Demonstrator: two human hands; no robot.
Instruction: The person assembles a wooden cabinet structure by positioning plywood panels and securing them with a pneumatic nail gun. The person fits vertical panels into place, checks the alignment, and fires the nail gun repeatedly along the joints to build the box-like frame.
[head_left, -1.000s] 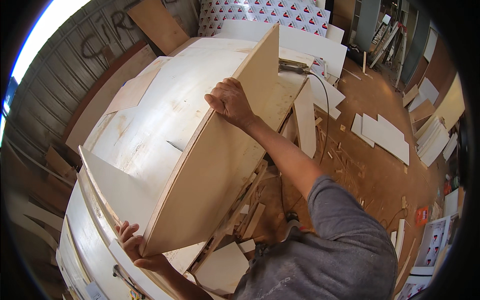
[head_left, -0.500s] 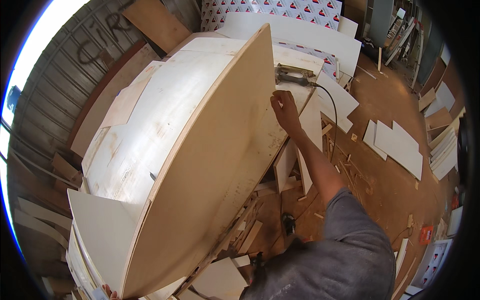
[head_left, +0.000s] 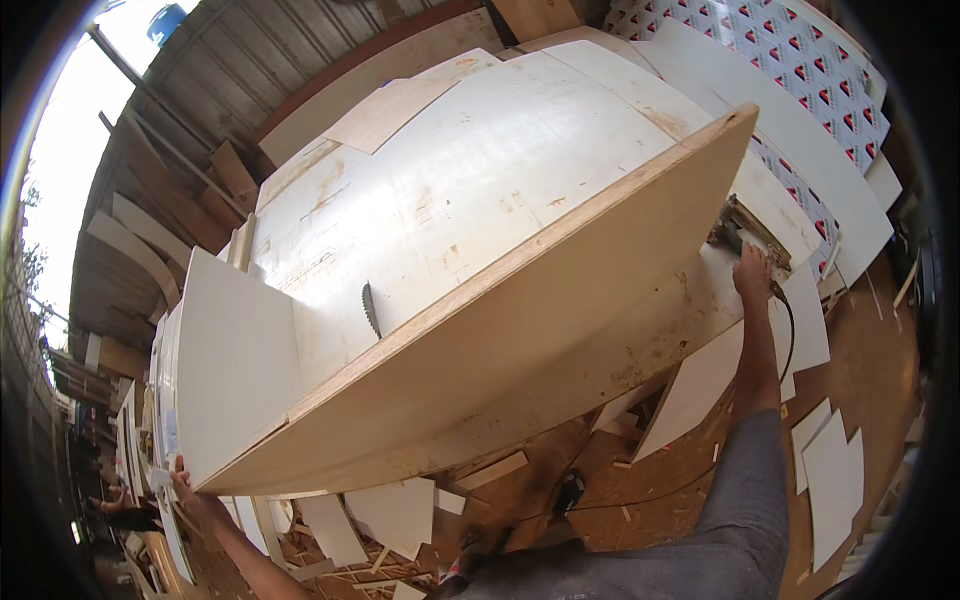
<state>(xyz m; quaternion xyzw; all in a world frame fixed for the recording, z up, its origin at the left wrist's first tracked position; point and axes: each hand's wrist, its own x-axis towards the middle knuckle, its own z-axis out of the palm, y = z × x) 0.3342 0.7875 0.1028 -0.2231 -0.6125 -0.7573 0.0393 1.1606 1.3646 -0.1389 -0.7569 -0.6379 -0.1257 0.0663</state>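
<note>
Corrugated metal wall (head_left: 200, 90) closes off the far side of this workshop, with daylight beyond its left end, and a brown floor (head_left: 860, 340) littered with white offcuts (head_left: 835, 480) spreads to my right. Between them stands the saw tabletop (head_left: 480, 190), pale and scuffed, with the saw blade (head_left: 371, 309) poking up through it.

I hold a long plywood board (head_left: 520, 340) tilted up on its long edge across the near side of the tabletop. Its upper edge runs from low on my left up to a raised corner at top right, just beside the blade on the near side; I cannot tell whether they touch. My left hand (head_left: 183, 483) is curled around the board's low left corner, gripping it from below. My right hand (head_left: 752, 272) reaches far out along the board's lower right end, near a power tool (head_left: 745, 232) whose black cord (head_left: 790, 330) trails down past my wrist. Whether that hand is gripping the board or only resting against it, I cannot tell; the fingers are too small to read.

Room to move is tight on the left, where stacked sheets (head_left: 140, 400) crowd the tabletop's end. On the right the floor opens out between scraps. White panels with a red pattern (head_left: 800, 90) lean beyond the raised corner. The board hides the tabletop's near rim and most of what lies under it.
</note>
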